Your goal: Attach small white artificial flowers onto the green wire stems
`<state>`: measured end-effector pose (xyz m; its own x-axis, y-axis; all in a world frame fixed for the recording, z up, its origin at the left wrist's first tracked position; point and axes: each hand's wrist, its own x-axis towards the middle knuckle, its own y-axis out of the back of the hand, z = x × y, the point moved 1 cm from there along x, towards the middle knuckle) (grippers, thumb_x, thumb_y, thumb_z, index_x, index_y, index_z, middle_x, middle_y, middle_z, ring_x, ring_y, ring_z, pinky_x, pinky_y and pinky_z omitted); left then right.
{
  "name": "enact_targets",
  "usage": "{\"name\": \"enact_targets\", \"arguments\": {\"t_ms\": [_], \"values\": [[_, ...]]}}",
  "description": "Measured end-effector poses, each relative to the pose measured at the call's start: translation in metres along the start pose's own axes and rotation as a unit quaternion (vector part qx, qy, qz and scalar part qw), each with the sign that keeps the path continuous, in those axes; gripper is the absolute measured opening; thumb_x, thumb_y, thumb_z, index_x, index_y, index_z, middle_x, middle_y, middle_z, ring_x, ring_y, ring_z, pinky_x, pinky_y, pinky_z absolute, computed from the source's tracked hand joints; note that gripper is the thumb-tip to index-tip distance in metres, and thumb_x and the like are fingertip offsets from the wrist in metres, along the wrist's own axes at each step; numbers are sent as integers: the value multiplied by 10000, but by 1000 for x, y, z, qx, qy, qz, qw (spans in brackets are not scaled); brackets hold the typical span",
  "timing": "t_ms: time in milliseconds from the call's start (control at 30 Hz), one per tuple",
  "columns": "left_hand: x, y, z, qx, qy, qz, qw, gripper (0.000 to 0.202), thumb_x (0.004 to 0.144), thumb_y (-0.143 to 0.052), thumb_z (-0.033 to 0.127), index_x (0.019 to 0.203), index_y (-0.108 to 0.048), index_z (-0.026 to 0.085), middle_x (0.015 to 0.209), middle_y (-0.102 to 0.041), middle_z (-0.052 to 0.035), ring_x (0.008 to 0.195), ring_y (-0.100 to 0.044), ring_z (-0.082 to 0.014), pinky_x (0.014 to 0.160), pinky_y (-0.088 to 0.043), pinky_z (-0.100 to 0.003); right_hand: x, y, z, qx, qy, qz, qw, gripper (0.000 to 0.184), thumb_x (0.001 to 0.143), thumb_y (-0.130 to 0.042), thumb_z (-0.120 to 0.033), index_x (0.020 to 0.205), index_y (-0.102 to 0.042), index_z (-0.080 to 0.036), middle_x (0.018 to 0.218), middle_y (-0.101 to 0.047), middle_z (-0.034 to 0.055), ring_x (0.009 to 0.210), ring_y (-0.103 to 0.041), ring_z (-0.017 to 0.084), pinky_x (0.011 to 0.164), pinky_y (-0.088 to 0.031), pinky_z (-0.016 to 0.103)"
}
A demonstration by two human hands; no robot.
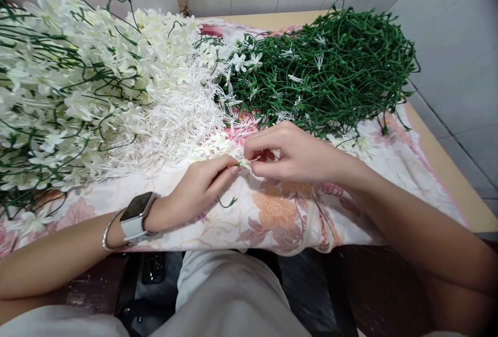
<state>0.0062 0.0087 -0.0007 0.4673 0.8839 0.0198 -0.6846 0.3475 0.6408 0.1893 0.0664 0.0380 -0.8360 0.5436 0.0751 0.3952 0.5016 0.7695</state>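
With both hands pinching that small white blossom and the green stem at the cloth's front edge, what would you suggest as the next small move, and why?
Probably press the white blossom onto the tip of the green stem. The left hand and right hand already meet at the blossom with fingertips pinched, and the stem's free end curls below the left fingers. The pile of finished flower sprays at left suggests the pairing.

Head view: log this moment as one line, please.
left hand: pinches small white flower | right hand: pinches same flower | green stems behind | floral cloth beneath

Grey tiled walls [447, 30], wooden table [447, 171], floral cloth [280, 217], dark floor [311, 295]
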Motion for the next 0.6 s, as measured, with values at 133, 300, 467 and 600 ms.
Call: {"name": "enact_targets", "arguments": {"t_ms": [133, 300, 467, 600], "values": [[0, 0, 2, 52, -2, -9, 999, 203, 939, -399, 251, 860, -560, 156, 690, -569, 12, 606, -503, -97, 573, -368, -201, 0, 0, 1, -2, -11, -13, 1000, 139, 735, -505, -124, 598, -500, -148, 555, -435, -46, 533, -355, 57, 540, -239, 201], [1, -2, 1, 103, -47, -4, 994, 186, 938, -404, 234, 892, -565, 153, 724, -608, -1, 596, -521, -97, 558, -375, -193, 1, -1, -2, -14, -12, -43, 999, 161, 765, -494, -126, 605, -488, -143, 572, -443, -37, 551, -370, 62, 557, -243, 209], [2, -1, 0, 149, -78, 15, 986, 235, 939, -398, 231, 776, -547, 151, 618, -540, 18, 526, -465, -87, 517, -345, -189, 1, -1, -4, -38, -22, -51, 998, 174, 803, -476, -127, 630, -460, -146, 580, -429, -37, 543, -363, 61, 550, -236, 211], [1, -3, -3, 200, -89, 22, 975, 264, 951, -360, 239, 783, -540, 146, 618, -555, 6, 527, -475, -98, 520, -347, -204, -2, -4, 0, -39, -23, -68, 997, 151, 847, -455, -147, 704, -500, -146, 594, -449, -35, 544, -382, 64, 552, -249, 205]]}}
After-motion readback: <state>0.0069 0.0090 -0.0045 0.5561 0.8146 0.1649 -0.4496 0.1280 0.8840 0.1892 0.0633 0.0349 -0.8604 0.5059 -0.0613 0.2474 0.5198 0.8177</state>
